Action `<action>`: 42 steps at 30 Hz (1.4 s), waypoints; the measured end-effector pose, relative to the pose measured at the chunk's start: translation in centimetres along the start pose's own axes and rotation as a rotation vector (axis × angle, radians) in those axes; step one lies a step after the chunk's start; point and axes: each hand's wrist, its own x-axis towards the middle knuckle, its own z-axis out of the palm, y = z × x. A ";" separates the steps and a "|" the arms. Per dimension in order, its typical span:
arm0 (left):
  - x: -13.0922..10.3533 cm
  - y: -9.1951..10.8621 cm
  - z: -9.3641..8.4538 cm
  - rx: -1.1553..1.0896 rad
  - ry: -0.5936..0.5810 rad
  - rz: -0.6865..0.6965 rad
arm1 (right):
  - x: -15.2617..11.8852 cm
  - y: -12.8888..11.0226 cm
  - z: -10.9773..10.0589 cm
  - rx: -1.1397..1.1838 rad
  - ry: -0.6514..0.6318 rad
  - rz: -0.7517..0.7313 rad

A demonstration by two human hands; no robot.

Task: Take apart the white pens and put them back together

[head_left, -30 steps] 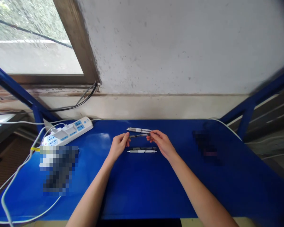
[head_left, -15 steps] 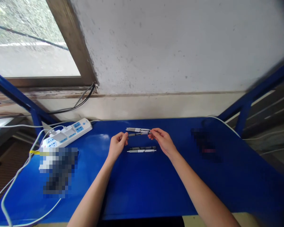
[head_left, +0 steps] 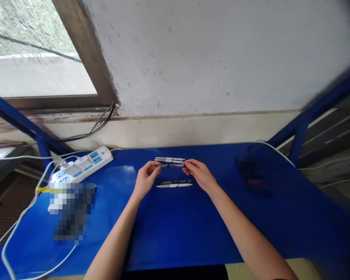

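A pen (head_left: 169, 166) with a dark grip lies crosswise between my two hands, just on this side of a pair of white-and-grey pens (head_left: 169, 160). My right hand (head_left: 200, 174) pinches its right end. Thumb and fingers of my left hand (head_left: 146, 179) close around its left tip. Nearer to me, a dark pen (head_left: 176, 182) and a white-and-grey pen (head_left: 174, 186) rest side by side on the blue table (head_left: 175, 225). Fingertips cover both ends of the held pen in part.
A white power strip (head_left: 84, 165) with plugs and cables lies at the left. In front of it is a blurred-out dark item (head_left: 74, 214). Another dark blurred item (head_left: 252, 177) sits at the right. The wall (head_left: 198, 70) rises behind the table, with blue frame bars at both sides.
My left thumb and fingers have come apart a little and taken the pen's left tip. The right hand keeps its pinch and has shifted very slightly left. The other pens stay put.
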 end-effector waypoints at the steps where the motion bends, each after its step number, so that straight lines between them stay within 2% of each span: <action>1: 0.0 0.0 0.0 0.032 0.004 0.000 | 0.0 0.0 0.0 -0.013 0.008 -0.019; 6: 0.1 -0.1 -0.2 0.113 0.060 -0.036 | 0.0 -0.3 0.2 -0.062 0.034 -0.085; 10: 0.4 -0.4 -0.3 -0.113 0.056 -0.062 | 0.2 -0.4 -0.2 0.006 0.112 -0.070; 13: 0.6 -0.5 -0.4 -0.283 0.111 -0.096 | 0.6 -0.3 -0.9 0.104 0.209 -0.041; 15: 0.8 -0.8 -0.5 -0.324 0.155 -0.104 | 1.0 -0.2 -1.4 0.175 0.272 -0.032; 18: 0.8 -1.2 -0.6 -0.252 0.191 -0.091 | 1.4 0.2 -1.9 0.246 0.319 -0.016; 22: 0.8 -1.3 -0.5 -0.147 0.169 -0.089 | 1.6 0.8 -1.8 0.254 0.297 0.027; 30: 0.8 -1.0 -0.6 -0.093 0.177 -0.072 | 1.3 0.8 -1.5 0.202 0.274 0.041; 38: 1.0 -1.3 -1.2 -0.033 0.268 -0.034 | 1.3 0.7 -1.6 0.212 0.259 0.050; 42: 0.9 -0.9 -1.3 -0.033 0.275 -0.034 | 1.2 0.6 -1.7 0.200 0.254 0.053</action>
